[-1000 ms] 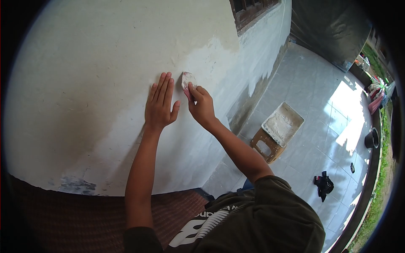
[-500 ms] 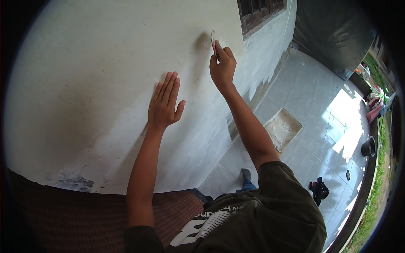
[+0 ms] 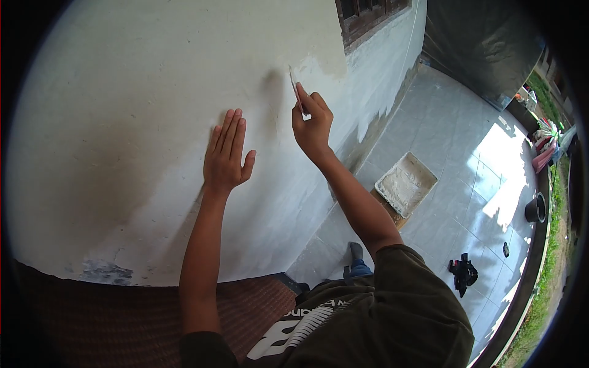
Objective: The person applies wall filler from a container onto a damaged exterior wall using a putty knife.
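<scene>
My left hand (image 3: 226, 154) lies flat against the pale wall (image 3: 165, 80), fingers stretched upward and thumb out to the right. To its right, my right hand (image 3: 313, 126) grips a thin putty knife (image 3: 294, 86), seen nearly edge-on, with the index finger laid along it. The blade's tip is close to the wall, and its shadow falls just left of it. A whitish wet-looking patch (image 3: 313, 66) shows on the wall right of the blade. Below my right forearm, a rectangular tray (image 3: 419, 161) of white paste rests on a board.
A wooden-framed window (image 3: 371, 21) is set in the wall at top right. Grey floor tiles (image 3: 451, 144) stretch to the right, with a dark bucket (image 3: 535, 210) and a black bundle (image 3: 464, 274) on them. A brown woven surface (image 3: 123, 319) lies at lower left.
My right hand with the putty knife has moved down and left along the wall. My left hand appears slightly further left, and the view has shifted a little.
</scene>
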`<state>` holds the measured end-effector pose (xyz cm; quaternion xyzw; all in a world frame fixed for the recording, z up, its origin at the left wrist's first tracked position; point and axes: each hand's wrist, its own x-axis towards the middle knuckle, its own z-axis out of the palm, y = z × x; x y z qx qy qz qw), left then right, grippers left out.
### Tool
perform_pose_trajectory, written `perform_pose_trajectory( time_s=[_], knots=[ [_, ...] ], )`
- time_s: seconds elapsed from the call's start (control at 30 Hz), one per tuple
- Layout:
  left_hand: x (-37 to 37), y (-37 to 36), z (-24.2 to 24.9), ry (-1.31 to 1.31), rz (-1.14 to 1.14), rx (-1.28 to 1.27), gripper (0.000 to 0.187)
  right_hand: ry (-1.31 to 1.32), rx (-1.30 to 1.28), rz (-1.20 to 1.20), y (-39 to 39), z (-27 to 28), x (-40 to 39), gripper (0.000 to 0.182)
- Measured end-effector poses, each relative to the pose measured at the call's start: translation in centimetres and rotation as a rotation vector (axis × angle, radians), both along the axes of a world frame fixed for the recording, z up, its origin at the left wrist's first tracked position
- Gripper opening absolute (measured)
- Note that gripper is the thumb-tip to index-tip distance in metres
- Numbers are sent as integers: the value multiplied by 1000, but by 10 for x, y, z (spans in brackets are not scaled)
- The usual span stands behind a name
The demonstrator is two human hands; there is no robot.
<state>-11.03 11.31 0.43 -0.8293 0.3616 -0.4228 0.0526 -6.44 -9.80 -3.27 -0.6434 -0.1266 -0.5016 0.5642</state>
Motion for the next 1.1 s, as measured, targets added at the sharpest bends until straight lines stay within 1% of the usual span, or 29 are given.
perform_pose_trajectory(
  time_s=[0.07,0.1,0.2,0.27,0.33,0.4,0.43,0.47,0.53,0.6,0.67,0.7,0.77,0.8,0.87,0.93,1.0,1.03,1.07,1.1],
  knots=[
    [2,0,-1,-3,-3,3,59,-31,-15,-100,-13,16,38,49],
    [2,1,-1,-1,1,5,59,-31,-12,-100,-14,19,50,49],
    [1,1,-1,2,23,23,59,-63,-158,-227,1,14,67,37],
    [0,0,0,7,29,27,59,-28,-129,-188,24,-9,51,36],
    [0,-1,2,7,36,30,59,8,-160,-120,43,-34,11,39],
    [-1,-1,3,12,33,32,58,56,-101,122,52,-53,-28,44],
    [-1,-2,3,14,35,35,58,97,-77,188,48,-53,-39,49],
    [-2,-2,3,14,49,42,58,100,-75,190,42,-48,-37,49],
    [-3,-2,3,16,62,50,58,13,13,91,25,-24,-20,51],
    [-3,-2,3,31,54,61,57,27,64,14,6,5,10,49],
    [-1,-2,2,26,58,64,57,-12,15,-151,-7,20,47,45],
    [-1,-2,1,24,63,67,57,-14,16,-153,-9,21,59,45],
    [-2,-2,2,25,63,67,57,-29,-144,-246,-3,16,74,39],
    [-1,-2,2,26,63,64,57,-31,-138,-247,6,8,72,37],
    [-1,-3,3,23,71,66,57,29,-154,-214,26,-13,49,39],
    [0,-3,3,21,81,63,56,51,-172,-131,38,-34,14,43],
    [-1,-3,3,22,78,63,57,166,-155,55,40,-48,-17,46],
    [-1,-3,3,24,81,64,57,138,-83,139,36,-46,-27,47],
    [-1,-3,3,22,80,66,57,141,-83,142,31,-38,-26,47],
    [-1,-3,3,21,78,66,57,92,-18,91,24,-26,-20,47]
  ],
)
